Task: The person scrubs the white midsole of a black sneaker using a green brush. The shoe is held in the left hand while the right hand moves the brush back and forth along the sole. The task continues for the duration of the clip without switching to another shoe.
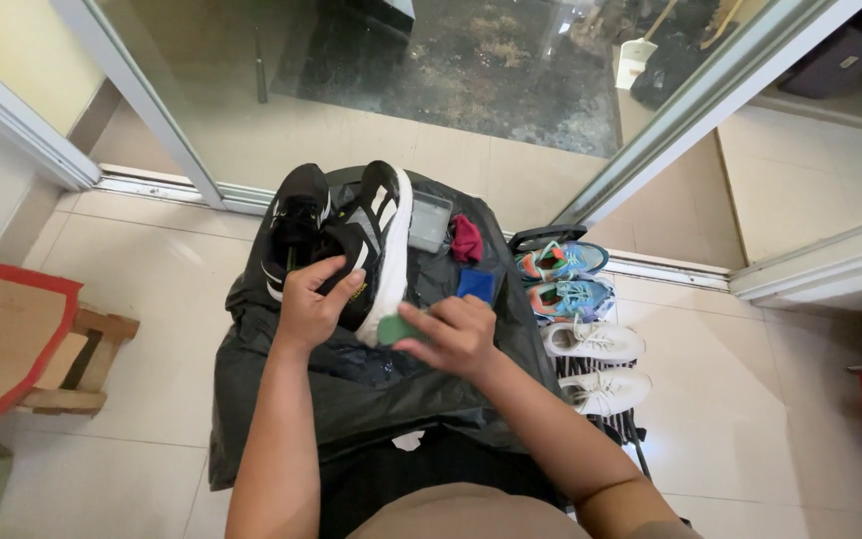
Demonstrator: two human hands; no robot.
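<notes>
My left hand grips a black sneaker with white stripes and a white sole, tilted on its side over a black plastic sheet on my lap. My right hand holds a small green sponge-like pad against the shoe's white sole edge. A second black sneaker lies just left of the held one.
On the sheet lie a grey rectangular container, a dark red cloth and a blue block. To the right, a rack holds teal-orange sneakers and white sneakers. A wooden stool with red-edged cardboard stands left. A glass sliding door is ahead.
</notes>
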